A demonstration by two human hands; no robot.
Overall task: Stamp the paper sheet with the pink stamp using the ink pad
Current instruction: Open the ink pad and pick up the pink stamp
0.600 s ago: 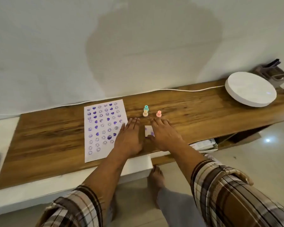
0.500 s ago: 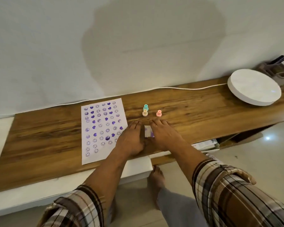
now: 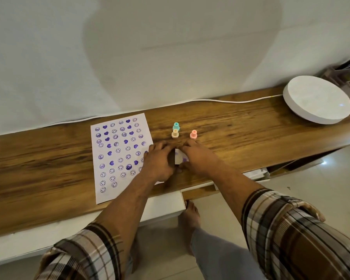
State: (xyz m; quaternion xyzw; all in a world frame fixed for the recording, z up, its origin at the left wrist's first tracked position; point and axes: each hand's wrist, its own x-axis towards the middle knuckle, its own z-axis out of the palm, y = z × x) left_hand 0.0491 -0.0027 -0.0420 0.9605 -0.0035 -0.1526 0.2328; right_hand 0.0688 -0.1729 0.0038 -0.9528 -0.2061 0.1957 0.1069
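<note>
The white paper sheet [image 3: 117, 158], covered in purple smiley and heart prints, lies on the wooden desk [image 3: 49, 158]. Right of it sits a small white ink pad [image 3: 180, 157] with purple stains. My left hand [image 3: 159, 163] grips its left side with curled fingers, covering the sheet's right edge. Its right side is held by my right hand [image 3: 199, 158], whose fingers reach over the pad's far edge. The pink stamp [image 3: 193, 134] stands upright just beyond my right fingertips, untouched.
A teal stamp [image 3: 176, 126] and a cream stamp [image 3: 175, 134] stand left of the pink one. A round white disc [image 3: 317, 100] and a desk organiser [image 3: 346, 74] sit far right. A white cable [image 3: 220, 101] runs along the wall. An open drawer [image 3: 166, 203] is below.
My left fingers have curled from flat to gripping the ink pad's side, and both hands have closed in on it. The stamps and sheet have not moved.
</note>
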